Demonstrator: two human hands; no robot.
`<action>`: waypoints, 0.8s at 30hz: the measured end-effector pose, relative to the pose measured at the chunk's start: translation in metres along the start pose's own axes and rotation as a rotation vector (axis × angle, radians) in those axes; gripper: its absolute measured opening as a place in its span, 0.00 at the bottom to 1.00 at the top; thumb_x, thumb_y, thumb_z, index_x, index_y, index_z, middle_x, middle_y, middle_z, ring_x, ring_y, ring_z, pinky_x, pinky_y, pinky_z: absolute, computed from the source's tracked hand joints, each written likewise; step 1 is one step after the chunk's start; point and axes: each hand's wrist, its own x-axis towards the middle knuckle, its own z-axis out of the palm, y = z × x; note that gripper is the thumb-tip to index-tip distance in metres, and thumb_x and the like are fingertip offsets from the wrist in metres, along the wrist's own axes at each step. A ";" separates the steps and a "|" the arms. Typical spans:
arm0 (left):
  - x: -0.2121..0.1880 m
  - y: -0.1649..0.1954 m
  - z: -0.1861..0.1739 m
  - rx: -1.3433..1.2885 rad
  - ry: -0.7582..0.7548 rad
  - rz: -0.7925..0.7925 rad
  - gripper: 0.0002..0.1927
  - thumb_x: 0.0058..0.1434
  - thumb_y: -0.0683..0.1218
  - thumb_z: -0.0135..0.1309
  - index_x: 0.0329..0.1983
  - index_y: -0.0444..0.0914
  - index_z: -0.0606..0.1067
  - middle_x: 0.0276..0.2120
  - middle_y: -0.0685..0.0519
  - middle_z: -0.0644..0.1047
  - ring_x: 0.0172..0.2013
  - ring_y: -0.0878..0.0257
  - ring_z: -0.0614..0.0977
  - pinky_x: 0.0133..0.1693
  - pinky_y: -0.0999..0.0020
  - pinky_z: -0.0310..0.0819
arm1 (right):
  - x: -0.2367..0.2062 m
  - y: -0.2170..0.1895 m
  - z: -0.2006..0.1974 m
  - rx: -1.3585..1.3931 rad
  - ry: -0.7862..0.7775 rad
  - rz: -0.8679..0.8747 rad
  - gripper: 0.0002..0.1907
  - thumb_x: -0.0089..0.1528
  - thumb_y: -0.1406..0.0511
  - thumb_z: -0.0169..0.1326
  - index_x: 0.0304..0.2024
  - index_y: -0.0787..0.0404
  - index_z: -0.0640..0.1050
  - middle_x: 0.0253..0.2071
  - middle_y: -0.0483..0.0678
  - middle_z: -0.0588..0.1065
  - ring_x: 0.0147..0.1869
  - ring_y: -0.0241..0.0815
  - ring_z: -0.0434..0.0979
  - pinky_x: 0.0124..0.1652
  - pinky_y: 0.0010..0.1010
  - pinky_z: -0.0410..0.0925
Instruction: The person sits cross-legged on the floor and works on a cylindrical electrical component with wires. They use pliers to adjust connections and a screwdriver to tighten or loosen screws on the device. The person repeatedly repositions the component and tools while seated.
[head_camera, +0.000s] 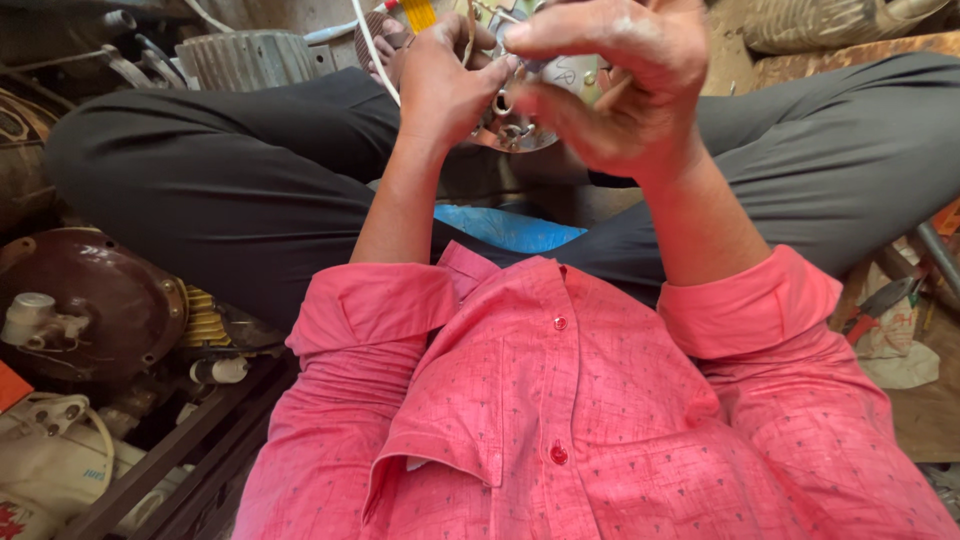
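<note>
At the far left a dark brown domed motor housing (95, 300) lies on the floor beside a black metal frame (170, 455), with a ribbed grey motor casing (245, 58) further up. The person sits cross-legged in dark trousers (230, 170) and a pink shirt (560, 420). The left hand (440, 85) is closed around the left edge of a round metal part (515, 125), held above the lap between the knees. The right hand (625, 85) pinches the part's upper side, thumb and fingertips closed on it. A white wire (372, 50) runs up past the left hand. Red-handled pliers (880, 300) lie at the far right.
</note>
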 end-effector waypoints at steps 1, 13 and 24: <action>0.000 -0.001 0.000 -0.021 -0.004 0.002 0.17 0.52 0.49 0.71 0.37 0.34 0.79 0.28 0.52 0.84 0.29 0.67 0.85 0.34 0.72 0.79 | -0.002 -0.001 0.000 0.028 0.010 0.073 0.10 0.67 0.75 0.61 0.52 0.69 0.79 0.46 0.54 0.79 0.49 0.42 0.81 0.49 0.27 0.73; 0.000 -0.008 0.004 -0.052 0.016 0.071 0.16 0.53 0.48 0.71 0.37 0.35 0.78 0.31 0.52 0.84 0.33 0.68 0.85 0.38 0.72 0.79 | -0.008 0.000 -0.006 -0.095 0.028 0.180 0.09 0.67 0.71 0.61 0.48 0.70 0.81 0.39 0.53 0.80 0.38 0.38 0.74 0.39 0.26 0.66; 0.001 -0.006 0.003 -0.064 0.002 0.042 0.14 0.53 0.46 0.69 0.37 0.35 0.78 0.30 0.52 0.84 0.32 0.67 0.86 0.38 0.71 0.81 | -0.013 0.004 -0.007 -0.032 0.030 0.034 0.08 0.69 0.75 0.62 0.50 0.69 0.79 0.46 0.54 0.79 0.51 0.42 0.81 0.49 0.27 0.72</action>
